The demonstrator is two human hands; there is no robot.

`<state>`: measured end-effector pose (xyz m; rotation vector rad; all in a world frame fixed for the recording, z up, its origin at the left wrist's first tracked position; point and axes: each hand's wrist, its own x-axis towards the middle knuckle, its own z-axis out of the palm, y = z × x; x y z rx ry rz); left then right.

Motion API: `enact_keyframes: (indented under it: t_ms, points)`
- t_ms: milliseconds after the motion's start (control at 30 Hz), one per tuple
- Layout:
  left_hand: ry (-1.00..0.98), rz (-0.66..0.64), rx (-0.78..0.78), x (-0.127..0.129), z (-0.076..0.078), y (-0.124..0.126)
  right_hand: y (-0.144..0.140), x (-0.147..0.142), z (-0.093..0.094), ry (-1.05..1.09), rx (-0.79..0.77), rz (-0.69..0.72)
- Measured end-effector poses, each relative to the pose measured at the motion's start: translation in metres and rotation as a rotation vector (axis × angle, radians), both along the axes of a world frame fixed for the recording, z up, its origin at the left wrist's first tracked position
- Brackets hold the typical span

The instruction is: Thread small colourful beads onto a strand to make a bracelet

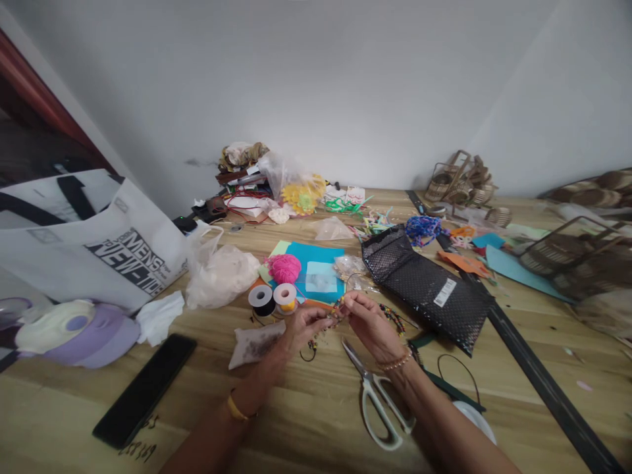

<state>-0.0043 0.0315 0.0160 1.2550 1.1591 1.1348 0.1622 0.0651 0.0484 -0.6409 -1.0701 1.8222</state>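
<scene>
Pretty cluttered setup here. A light wooden worktop with visible grain is pushed into the corner of a plain white-walled room, and a dark reddish door frame can be made out at the far left.

The left hand and the right hand are brought close together near the middle of the worktop, and a beaded string is pinched between the fingertips of both, just above the surface. More of the same colourful beads trail off toward the right, beside the right hand.

White-handled scissors are laid flat just below the right wrist, blades open a bit. A black phone is left face down toward the lower left. Two thread spools, one black and one orange, are stood just behind the left hand, with a pink yarn ball on blue paper sheets behind them. A black mesh pouch is laid diagonally on the right, next to a long dark ruler. A white tote bag with printed lettering is propped on the left, and a crumpled plastic bag is bunched beside it. Wicker baskets are piled at the back right by the wall.
</scene>
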Motion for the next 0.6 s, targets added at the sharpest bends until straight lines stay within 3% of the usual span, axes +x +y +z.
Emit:
enact_keyframes:
  t_ms: [233,367,600]
  points:
    - [-0.383,0.037,-0.168,0.007,0.001,-0.003,0.006,0.003,-0.004,0.013,-0.022,-0.060]
    - [-0.554,0.088,-0.170,0.002,0.006,-0.002,0.009,0.006,-0.005,-0.018,0.020,-0.095]
    - [-0.595,0.102,-0.107,-0.006,0.006,0.001,0.008,0.003,-0.008,-0.149,0.055,-0.140]
